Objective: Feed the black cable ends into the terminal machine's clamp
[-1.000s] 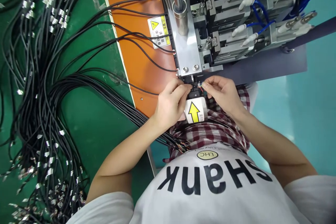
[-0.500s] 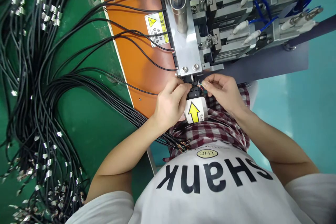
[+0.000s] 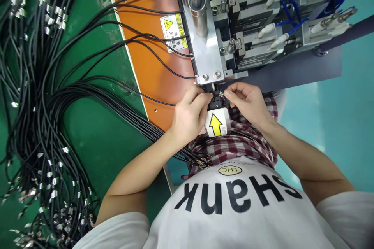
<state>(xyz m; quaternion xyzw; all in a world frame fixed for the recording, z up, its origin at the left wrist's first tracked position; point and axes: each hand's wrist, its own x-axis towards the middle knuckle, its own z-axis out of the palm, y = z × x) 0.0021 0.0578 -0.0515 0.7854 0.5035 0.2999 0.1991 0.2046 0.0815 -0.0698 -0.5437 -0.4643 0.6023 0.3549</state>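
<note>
My left hand (image 3: 189,116) is closed in a pinch at the black fixture (image 3: 216,104) on the machine's front edge. A black cable (image 3: 159,102) runs in under this hand, and its end is hidden by the fingers. Across the fixture, my right hand (image 3: 248,103) pinches thin coloured wires (image 3: 222,95) between thumb and forefinger. Their fine tips stick up between the two hands. A white label with a yellow arrow (image 3: 215,124) sits just below the fixture.
Above my hands stands the machine, with a metal plate (image 3: 206,60), several cylinders and blue air hoses (image 3: 288,9). Black cables lead from its orange base (image 3: 149,62) to a big heap of cables (image 3: 52,97) on the green table (image 3: 117,155). More cables (image 3: 140,124) reach my lap.
Both hands keep nearly the same pose at the fixture. The whole view has shifted very slightly to the left; nothing is let go or picked up.
</note>
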